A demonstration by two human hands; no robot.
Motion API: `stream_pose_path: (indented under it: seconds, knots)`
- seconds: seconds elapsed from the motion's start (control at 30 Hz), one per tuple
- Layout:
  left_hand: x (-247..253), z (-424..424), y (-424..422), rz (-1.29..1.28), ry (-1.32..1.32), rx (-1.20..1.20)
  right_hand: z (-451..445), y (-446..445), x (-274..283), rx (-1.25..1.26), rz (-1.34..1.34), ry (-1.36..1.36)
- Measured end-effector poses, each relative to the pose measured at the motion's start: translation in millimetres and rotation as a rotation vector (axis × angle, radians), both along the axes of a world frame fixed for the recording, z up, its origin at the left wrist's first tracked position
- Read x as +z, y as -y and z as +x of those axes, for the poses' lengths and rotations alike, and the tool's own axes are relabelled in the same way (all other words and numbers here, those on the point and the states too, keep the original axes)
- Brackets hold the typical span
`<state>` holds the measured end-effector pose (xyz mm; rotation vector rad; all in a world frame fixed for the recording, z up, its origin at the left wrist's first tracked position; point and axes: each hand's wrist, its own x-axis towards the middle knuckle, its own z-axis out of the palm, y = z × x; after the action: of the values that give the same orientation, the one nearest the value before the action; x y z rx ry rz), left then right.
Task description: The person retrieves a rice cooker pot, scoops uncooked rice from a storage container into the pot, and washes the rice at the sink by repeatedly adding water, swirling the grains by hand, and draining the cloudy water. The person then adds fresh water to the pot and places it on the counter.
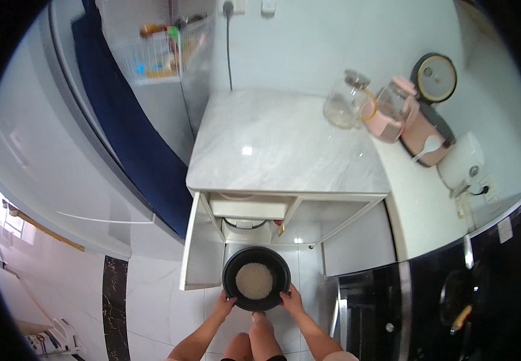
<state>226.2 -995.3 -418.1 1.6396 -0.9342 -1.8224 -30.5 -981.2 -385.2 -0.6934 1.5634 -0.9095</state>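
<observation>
A round black rice cooker inner pot (229, 270) with white rice grains (254, 280) in its bottom is held level over the floor, before the cabinet. My left hand (225, 304) grips its lower left rim. On the lower right rim my right hand (292, 299) has hold, thumb on the edge. Just past the pot, a white lidded container (244, 230) sits inside the cabinet, whose left door (202, 252) stands open. Up at the right, the rice cooker (427, 135) has its lid (434, 77) raised, with a white rice paddle (428, 148) at its front.
The marble-patterned cabinet top (283, 144) extends ahead. A glass jug (347, 101) and a pink-based blender or kettle (391, 110) stand at its right back. A dark blue cloth (129, 149) hangs at left. At lower right is a black stove top (440, 293).
</observation>
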Motion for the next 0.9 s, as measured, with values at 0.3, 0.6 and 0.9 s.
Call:
stream_pose_path:
  seconds: [0.3, 0.6, 0.9]
  knots:
    - [235, -6, -48, -0.257, -0.101, 0.106, -8, -58, 214, -0.014, -0.024, 0.007]
    - [365, -26, 13, -0.381, 0.074, -0.061, -29, -17, 352, 0.011, -0.158, -0.067]
    - [422, -96, 167, -0.418, -0.042, 0.002, -90, 132, 383, -0.025, -0.257, -0.009]
